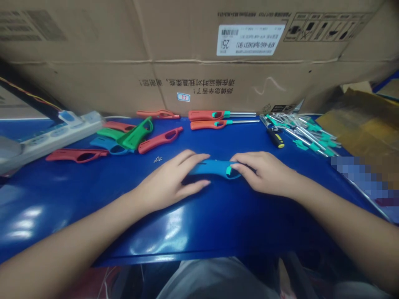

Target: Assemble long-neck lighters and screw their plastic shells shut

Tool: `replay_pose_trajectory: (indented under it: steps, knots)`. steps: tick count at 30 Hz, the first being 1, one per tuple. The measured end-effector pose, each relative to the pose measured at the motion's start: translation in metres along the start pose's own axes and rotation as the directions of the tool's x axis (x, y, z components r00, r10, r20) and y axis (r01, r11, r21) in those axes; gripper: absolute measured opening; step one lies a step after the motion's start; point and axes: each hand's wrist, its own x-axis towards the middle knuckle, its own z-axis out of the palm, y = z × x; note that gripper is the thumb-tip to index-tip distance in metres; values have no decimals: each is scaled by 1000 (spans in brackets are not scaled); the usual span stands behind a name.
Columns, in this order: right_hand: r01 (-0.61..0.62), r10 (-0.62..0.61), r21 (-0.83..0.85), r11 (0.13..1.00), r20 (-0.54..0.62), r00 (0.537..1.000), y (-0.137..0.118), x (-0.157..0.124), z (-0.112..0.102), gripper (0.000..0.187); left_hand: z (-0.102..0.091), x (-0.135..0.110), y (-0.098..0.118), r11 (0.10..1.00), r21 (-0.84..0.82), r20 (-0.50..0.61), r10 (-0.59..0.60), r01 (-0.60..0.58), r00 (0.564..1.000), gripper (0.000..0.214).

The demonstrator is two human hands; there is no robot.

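A blue plastic lighter handle (215, 167) with a teal trigger lies on the blue table top (93, 195), held between both hands. My left hand (173, 180) wraps its fingers and thumb round the handle's left end. My right hand (263, 172) pinches the right end, with the thumb on the teal trigger. Both hands rest on the table.
Loose handle shells in red, green and blue (124, 139) lie at the back left beside a white power strip (52, 135). Two assembled orange lighters (218, 118) lie at the back. Metal tubes with teal parts (302, 133) and a screwdriver (274, 135) lie at the right. Cardboard boxes (199, 62) wall the rear.
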Motion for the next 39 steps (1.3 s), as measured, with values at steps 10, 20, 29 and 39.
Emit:
replay_pose_trajectory:
  steps: [10, 20, 29, 39]
  knots:
    - [279, -280, 27, 960, 81, 956, -4, 2, 4, 41, 5, -2, -4, 975, 137, 49, 170, -175, 984, 36]
    - [365, -365, -25, 931, -1, 931, -7, -1, 6, 31, 8, -2, -4, 974, 108, 112, 186, -198, 976, 39]
    - [236, -229, -181, 955, 60, 972, 10, -5, -17, 25, -17, 5, -15, 996, -52, 206, 80, -71, 975, 34]
    - [202, -189, -285, 937, 74, 979, -8, 1, 1, 29, -1, -2, -1, 985, 128, 124, 103, -118, 987, 34]
